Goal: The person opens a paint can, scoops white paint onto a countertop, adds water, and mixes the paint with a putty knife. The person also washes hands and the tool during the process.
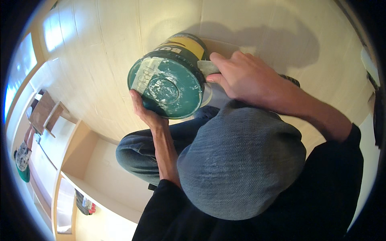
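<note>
A bucket [185, 42] with dark sides and a yellow label is tilted so that its round green lid [177, 94] faces me. White smears mark the lid, and a strip of pale tape [146, 74] crosses it. My left hand [144, 112] supports the lid's lower left edge, its fingers partly hidden behind the rim. In my right hand [237, 74] is a scraper [207, 67], its flat grey blade against the bucket's right side by the lid rim. The grip is hidden inside my closed fingers.
A rounded grey-blue denim shape [241, 160] fills the middle foreground, beside a bent leg in jeans [138, 154]. Open wooden shelving [108, 168] stands at lower left. Farther left, a person's arm [29, 138] reaches toward a brown box [42, 106]. Pale boards [116, 52] surround the bucket.
</note>
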